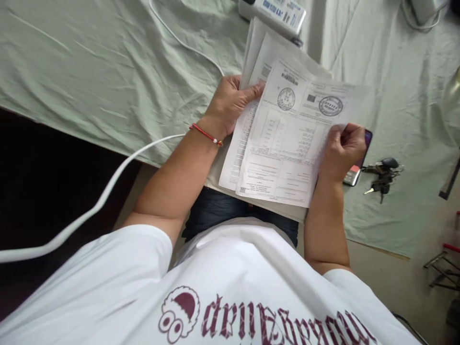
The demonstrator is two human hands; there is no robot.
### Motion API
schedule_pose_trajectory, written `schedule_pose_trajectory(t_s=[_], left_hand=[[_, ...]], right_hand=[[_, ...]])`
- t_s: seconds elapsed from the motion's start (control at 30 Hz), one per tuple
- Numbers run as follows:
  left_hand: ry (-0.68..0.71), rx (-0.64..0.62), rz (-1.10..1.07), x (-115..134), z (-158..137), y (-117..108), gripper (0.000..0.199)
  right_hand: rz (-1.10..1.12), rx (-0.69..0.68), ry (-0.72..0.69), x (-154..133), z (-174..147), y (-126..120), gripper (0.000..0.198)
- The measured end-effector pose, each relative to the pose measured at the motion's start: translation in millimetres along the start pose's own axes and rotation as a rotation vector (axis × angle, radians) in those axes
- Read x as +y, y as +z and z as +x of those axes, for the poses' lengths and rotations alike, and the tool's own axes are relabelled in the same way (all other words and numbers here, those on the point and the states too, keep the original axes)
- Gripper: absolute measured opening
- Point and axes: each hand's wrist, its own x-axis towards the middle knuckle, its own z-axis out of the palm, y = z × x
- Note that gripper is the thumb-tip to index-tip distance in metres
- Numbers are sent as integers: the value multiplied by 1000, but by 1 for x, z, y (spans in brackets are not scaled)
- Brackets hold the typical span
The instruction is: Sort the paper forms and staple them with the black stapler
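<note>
My left hand (pixel 239 98) grips the left side of a stack of printed papers (pixel 235 165), its thumb lying on top. The front sheet (pixel 283 139) bears two round ink stamps, a barcode and table lines. At that sheet's right edge, my right hand (pixel 343 151) is closed in a pinch with the fingers curled. Both hands hold the papers over the front edge of the table. A phone (pixel 359 163) lies partly hidden behind my right hand. Right of it rests a bunch of keys (pixel 384 175) with a black fob.
A pale green cloth (pixel 108 72) covers the table. A white and grey box-shaped device (pixel 276 14) stands behind the papers. A white cable (pixel 97 206) runs from the left past my left forearm. Another device (pixel 426 9) sits at the far right.
</note>
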Motion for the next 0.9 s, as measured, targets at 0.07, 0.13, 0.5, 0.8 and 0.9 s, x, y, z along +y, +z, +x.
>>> schedule_pose_trajectory(t_s=[0.07,0.13,0.5,0.8,0.9], left_hand=[[4,6,-15,1,-1,1,5],[-6,19,-23,3,-1,2,12],[-5,33,-16,8,-5,7,20],[-49,71,-100,10,1,7,35],[-45,108,-89,9,1,8,31]], right_hand=[[-36,-31,17,3,1,-1,11],[-58,-61,19,6,2,-2,15],[5,-175,36,15,3,0,14],[-7,-80,7,8,2,1,18],[30,-24,-32,6,3,-1,22]])
